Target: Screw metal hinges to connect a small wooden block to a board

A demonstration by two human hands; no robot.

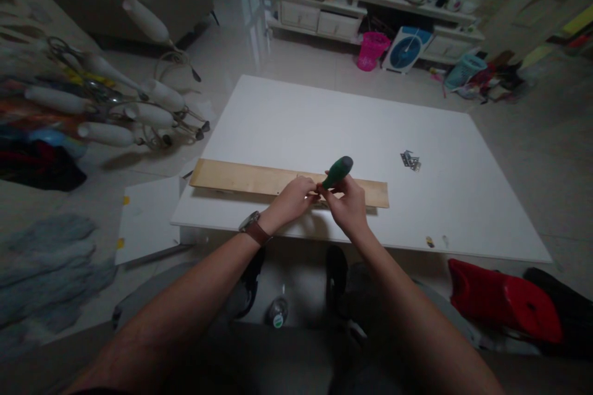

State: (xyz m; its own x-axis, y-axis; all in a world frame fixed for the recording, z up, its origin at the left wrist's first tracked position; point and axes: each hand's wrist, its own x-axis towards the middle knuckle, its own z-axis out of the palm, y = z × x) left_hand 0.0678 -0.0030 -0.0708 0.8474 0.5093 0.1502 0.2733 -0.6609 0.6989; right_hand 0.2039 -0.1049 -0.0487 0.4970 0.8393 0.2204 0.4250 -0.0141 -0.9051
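A long, narrow wooden plank lies across the front of a white panel. My right hand is closed around a screwdriver with a green handle, which leans with its dark butt end up and away from me. My left hand rests by the plank's front edge, its fingers pinched together close to the lower end of the screwdriver. What sits between those fingertips, and the screwdriver's tip, is hidden. To the right of the plank, several small metal brackets are piled on the panel.
Small bits of hardware lie near the panel's front right edge. A red plastic object is at the lower right, and a clear bottle stands between my feet. Lamp arms with white shades crowd the left. A pink bin stands beyond the panel.
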